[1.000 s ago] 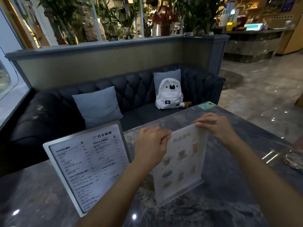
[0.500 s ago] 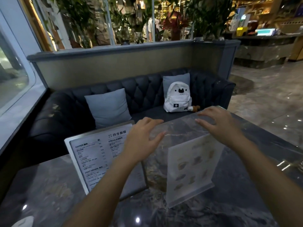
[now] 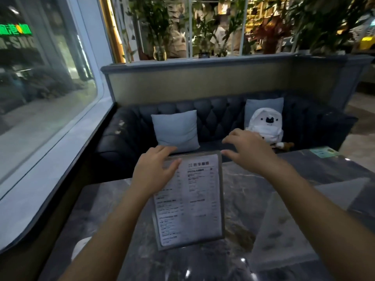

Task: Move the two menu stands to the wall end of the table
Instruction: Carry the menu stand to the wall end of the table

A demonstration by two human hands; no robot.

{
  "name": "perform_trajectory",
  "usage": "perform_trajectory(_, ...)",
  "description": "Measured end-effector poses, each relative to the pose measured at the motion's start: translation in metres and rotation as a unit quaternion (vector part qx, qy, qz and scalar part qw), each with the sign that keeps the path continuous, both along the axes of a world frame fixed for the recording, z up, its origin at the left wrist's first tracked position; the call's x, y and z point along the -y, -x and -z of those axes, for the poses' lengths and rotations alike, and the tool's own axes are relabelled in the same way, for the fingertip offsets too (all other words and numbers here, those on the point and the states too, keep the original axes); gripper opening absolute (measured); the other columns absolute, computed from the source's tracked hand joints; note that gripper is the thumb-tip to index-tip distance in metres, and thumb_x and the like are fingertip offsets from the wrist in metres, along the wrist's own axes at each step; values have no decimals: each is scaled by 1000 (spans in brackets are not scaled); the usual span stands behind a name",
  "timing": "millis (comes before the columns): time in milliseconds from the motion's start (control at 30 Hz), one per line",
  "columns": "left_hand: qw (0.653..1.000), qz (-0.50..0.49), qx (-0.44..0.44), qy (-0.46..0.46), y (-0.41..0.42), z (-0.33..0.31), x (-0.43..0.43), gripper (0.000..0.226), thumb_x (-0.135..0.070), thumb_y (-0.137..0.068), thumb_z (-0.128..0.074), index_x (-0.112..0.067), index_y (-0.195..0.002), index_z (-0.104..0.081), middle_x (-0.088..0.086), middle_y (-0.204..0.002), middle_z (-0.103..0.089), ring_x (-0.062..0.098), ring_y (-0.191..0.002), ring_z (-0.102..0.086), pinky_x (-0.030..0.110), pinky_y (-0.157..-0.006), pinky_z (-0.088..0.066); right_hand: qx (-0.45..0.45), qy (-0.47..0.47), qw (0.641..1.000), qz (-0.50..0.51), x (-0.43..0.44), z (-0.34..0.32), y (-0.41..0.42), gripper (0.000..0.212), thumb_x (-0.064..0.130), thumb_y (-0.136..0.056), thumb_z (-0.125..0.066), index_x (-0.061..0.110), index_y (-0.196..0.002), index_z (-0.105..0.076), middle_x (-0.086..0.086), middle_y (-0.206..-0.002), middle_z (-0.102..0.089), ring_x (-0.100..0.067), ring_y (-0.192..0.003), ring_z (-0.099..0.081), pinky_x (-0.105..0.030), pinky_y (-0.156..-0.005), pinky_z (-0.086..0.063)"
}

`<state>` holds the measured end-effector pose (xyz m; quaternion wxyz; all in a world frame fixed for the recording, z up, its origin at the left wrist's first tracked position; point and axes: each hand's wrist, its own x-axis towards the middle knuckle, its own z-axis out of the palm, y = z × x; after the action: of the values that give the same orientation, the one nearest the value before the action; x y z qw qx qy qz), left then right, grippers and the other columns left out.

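Note:
A metal-framed text menu stand point(image 3: 194, 201) stands upright in the middle of the dark marble table point(image 3: 253, 179). My left hand point(image 3: 156, 169) hovers at its top left corner, fingers spread over the sheet and holding nothing. My right hand point(image 3: 249, 151) is open just right of the top right corner, apart from the frame. A clear acrylic drinks menu stand point(image 3: 284, 226) stands to the right on the table, faint and blurred, with neither hand on it.
A large window with a white sill point(image 3: 50, 159) runs along the left. Beyond the table's far edge is a dark tufted sofa point(image 3: 129, 142) with two grey cushions and a white backpack point(image 3: 265, 126). A white object point(image 3: 81, 246) lies near the table's left edge.
Both hands let go of the clear drinks menu stand, left standing on the table, and moved left to the top of the text menu stand. The view swung left toward the window.

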<state>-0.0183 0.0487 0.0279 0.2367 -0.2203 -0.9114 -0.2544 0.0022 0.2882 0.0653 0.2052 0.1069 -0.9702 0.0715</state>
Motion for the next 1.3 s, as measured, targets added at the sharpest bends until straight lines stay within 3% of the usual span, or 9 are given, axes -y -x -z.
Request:
perform_trajectory(333,999,-45,6,-11,13,20,40,36,-29,-85,-58,-15,-118,-57,8,-114,-60,25,-106,-51,41,-91,-44,-14,-15,998,59,55,38,32,35,31,-89,-49,11,-117,-52,-11,-116,-57,-29,-105,-51,-39,-85,-36)
perform_trajectory(467,996,-44,42,-66,22,36,41,44,-27,-84,-59,-15,-126,-49,7,-121,-56,24,-113,-49,39,-96,-42,7,100,992,78,53,58,33,45,25,-89,-50,6,-129,-41,-18,-127,-50,-33,-113,-45,-41,-91,-37)
perform_trajectory(600,973,-64,95,-199,25,54,37,59,-28,-83,-62,-12,-134,-34,10,-130,-49,22,-118,-46,43,-101,-42,-37,261,959,101,52,78,27,53,26,-89,-51,3,-134,-33,-20,-133,-44,-34,-119,-41,-41,-97,-36)
perform_trajectory(733,946,-54,156,-279,23,75,36,49,-28,-83,-62,-14,-125,-41,4,-116,-55,20,-108,-54,24,-83,-47,-4,373,918,133,47,102,28,54,32,-89,-51,7,-134,-33,-17,-135,-45,-30,-121,-44,-41,-101,-37)
perform_trajectory(833,925,-71,176,-328,18,92,39,44,-29,-86,-58,-14,-124,-42,4,-113,-57,18,-99,-58,31,-80,-51,31,446,884,134,46,121,25,45,40,-88,-49,16,-126,-39,-10,-122,-57,-25,-107,-55,-48,-91,-48)
perform_trajectory(967,928,-51,156,-336,7,113,43,25,-20,-89,-52,-21,-115,-50,-9,-98,-62,-5,-85,-60,11,-65,-48,45,457,877,139,46,151,17,33,51,-87,-41,33,-115,-42,2,-112,-58,-18,-96,-57,-41,-76,-51)
perform_trajectory(1033,925,-52,160,-341,4,122,44,23,-17,-90,-51,-22,-113,-52,-12,-94,-62,-11,-85,-58,12,-65,-49,60,485,861,138,46,164,15,26,52,-87,-38,35,-107,-44,4,-104,-59,-15,-89,-59,-35,-67,-50)
perform_trajectory(1200,915,-37,174,-362,-1,142,44,23,-13,-91,-49,-34,-99,-54,-15,-91,-63,-9,-86,-60,7,-66,-49,48,542,825,151,44,187,11,17,42,-91,-40,30,-93,-51,7,-85,-57,-4,-77,-54,-23,-55,-39)
perform_trajectory(1300,890,-54,211,-400,-1,154,44,19,-17,-92,-48,-33,-98,-55,-8,-93,-66,3,-89,-63,17,-69,-52,35,591,792,150,44,194,12,19,33,-92,-44,24,-82,-57,1,-82,-59,-8,-74,-55,-24,-56,-39)
